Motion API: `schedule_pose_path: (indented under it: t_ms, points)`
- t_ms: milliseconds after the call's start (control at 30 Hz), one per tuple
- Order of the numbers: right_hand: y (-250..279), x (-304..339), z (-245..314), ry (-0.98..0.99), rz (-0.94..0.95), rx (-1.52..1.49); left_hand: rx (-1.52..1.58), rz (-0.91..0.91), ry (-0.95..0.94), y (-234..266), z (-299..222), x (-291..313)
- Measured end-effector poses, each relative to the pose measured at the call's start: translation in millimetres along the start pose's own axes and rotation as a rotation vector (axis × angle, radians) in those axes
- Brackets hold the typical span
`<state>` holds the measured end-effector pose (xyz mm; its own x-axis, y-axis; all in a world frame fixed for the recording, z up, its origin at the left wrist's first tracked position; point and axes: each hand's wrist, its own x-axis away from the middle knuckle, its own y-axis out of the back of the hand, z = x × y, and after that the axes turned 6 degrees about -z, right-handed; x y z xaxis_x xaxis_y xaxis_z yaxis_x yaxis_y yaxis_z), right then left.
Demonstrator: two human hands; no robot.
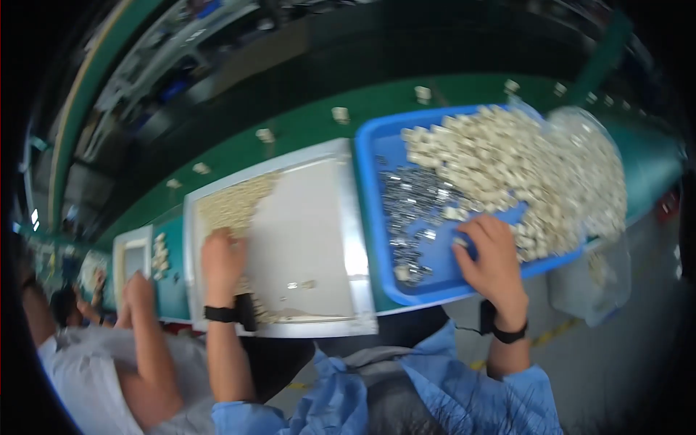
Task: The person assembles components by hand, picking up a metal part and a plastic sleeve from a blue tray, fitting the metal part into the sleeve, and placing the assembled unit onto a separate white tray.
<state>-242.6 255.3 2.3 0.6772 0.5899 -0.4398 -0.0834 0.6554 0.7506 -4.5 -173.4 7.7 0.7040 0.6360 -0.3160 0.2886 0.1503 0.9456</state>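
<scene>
My left hand [223, 262] is over the left part of a pale, metal-framed tray [354, 239], beside a layer of small beige pieces [235, 205]. Its fingers are smeared and partly hidden behind the back of the hand. Above a blue plastic tray [428, 293], my right hand [494, 254] has thumb and forefinger curled together in a pinch. Something small and pale seems to be at their tips, too blurred to name. Around it lie a heap of cream-coloured small blocks [486, 156] and a pile of small shiny metal parts [409, 206].
A clear bag of cream blocks [591, 170] leans over the blue tray's right side. Below it hangs a translucent bin [594, 283]. Single white pieces [340, 114] stand along the green surface behind. At left, a co-worker's arm [148, 337] reaches towards a smaller framed tray [134, 254].
</scene>
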Motion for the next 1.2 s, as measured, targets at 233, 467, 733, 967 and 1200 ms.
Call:
schedule_pose_path:
  t_ms: [233,467,733,967,1200]
  points:
    - [-7,-16,21,0.140,0.045,-0.086,0.035,-0.016,-0.104,-10,18,-12]
    - [-33,-23,29,0.213,0.275,0.010,0.180,-0.065,-0.111,-18,16,-2]
    - [-23,-26,29,0.182,0.215,-0.052,0.511,0.006,-0.006,40,-42,31]
    - [-15,-18,47,-0.123,0.260,-0.567,0.907,-0.016,-0.183,54,-125,84]
    - [-23,-9,69,-0.142,0.246,-0.732,0.952,0.103,-0.350,33,-159,100]
